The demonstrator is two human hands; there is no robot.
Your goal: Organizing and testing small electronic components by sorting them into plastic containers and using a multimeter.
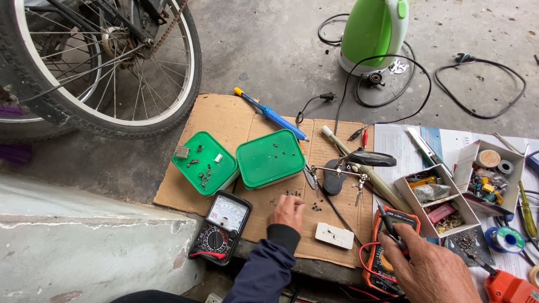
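My left hand [287, 211] rests palm down on the cardboard sheet [224, 120], fingertips touching small dark screws [292, 194] scattered just below the green lid [270, 158]. It holds nothing. My right hand [429, 268] grips a black probe [388, 223] over an orange digital multimeter [387, 258] at the lower right. A black analog multimeter [220, 227] lies left of my left arm. A small white plastic part [334, 235] sits between the hands.
A second green lid [204, 163] holds small parts. A helping-hand stand with magnifier [353, 168], a blue soldering iron [272, 115], cardboard parts boxes [460, 185], a green kettle [375, 33], cables, solder spools and a bicycle wheel [112, 67] surround the sheet.
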